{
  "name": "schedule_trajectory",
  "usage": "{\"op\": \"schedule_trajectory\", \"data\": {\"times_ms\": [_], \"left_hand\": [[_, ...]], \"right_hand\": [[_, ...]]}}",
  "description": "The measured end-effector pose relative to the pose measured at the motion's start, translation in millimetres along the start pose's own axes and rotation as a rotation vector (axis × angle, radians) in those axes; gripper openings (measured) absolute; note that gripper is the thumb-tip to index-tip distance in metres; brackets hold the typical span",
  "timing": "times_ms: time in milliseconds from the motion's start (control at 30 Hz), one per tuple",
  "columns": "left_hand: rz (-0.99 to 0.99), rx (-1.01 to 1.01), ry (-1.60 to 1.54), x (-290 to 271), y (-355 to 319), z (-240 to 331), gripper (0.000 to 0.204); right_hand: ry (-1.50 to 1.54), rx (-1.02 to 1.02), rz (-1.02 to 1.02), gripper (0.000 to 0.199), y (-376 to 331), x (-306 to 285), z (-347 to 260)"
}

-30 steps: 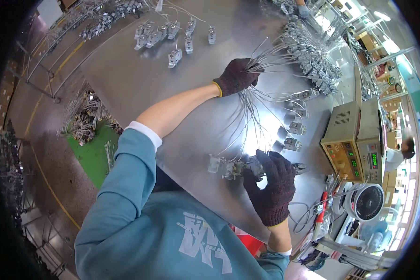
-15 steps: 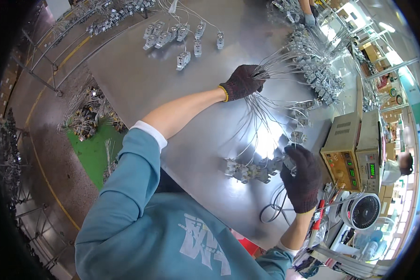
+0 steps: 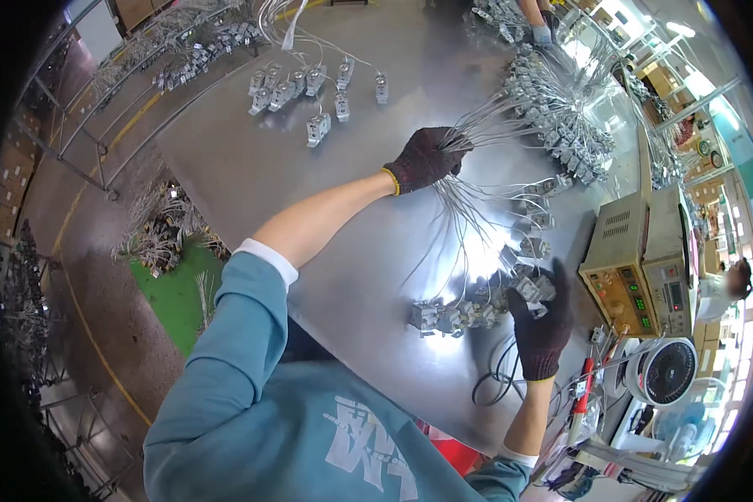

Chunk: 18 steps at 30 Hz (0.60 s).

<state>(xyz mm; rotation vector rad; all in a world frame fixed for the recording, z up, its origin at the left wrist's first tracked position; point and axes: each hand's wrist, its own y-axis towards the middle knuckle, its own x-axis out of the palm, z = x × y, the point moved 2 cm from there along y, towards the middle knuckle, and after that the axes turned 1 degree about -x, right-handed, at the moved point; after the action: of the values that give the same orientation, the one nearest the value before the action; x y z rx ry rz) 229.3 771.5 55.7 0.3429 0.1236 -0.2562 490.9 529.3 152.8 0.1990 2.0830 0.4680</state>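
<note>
In a dark knitted glove with a yellow cuff edge, my left hand (image 3: 427, 157) is closed around a bundle of thin grey cables (image 3: 456, 197) above the metal table. The cables fan out from the fist, some toward a big pile at the far right, others down to small silvery metal connectors (image 3: 456, 316) lying in a curved row. At the right end of that row is my right hand (image 3: 545, 322), also gloved. Its thumb and fingers are spread on either side of a metal connector (image 3: 534, 290); whether they touch it is unclear.
A separate group of cabled connectors (image 3: 289, 88) lies at the far left of the table (image 3: 368, 251). A large pile of them (image 3: 560, 125) covers the far right, near a co-worker's hand (image 3: 541, 33). Test instruments (image 3: 623, 272), a fan (image 3: 668, 372) and a black cable loop (image 3: 495, 381) are at right.
My right hand's fingers have straightened and spread around the connectors at the row's right end. My left hand keeps its hold on the cables. The whole view has shifted slightly.
</note>
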Motion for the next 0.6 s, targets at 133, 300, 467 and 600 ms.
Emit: {"op": "schedule_trajectory", "data": {"times_ms": [133,300,467,600], "left_hand": [[0.01,0.005,0.107,-5.7,-7.0,-0.1,0.018],[0.065,0.02,0.029,-15.3,-12.0,-17.6,0.017],[0.129,-0.007,-0.157,-28.9,-18.3,-36.3,0.016],[0.139,-0.062,-0.236,-35.4,-19.0,-32.4,0.021]], "right_hand": [[-0.021,-0.037,-0.004,0.071,-9.8,14.0,-5.3],[0.407,0.151,0.096,0.064,-20.8,52.9,-9.3],[0.768,0.45,-0.025,0.057,-14.9,55.8,-51.3],[0.243,0.022,-0.048,0.051,-21.5,67.9,-35.6]]}}
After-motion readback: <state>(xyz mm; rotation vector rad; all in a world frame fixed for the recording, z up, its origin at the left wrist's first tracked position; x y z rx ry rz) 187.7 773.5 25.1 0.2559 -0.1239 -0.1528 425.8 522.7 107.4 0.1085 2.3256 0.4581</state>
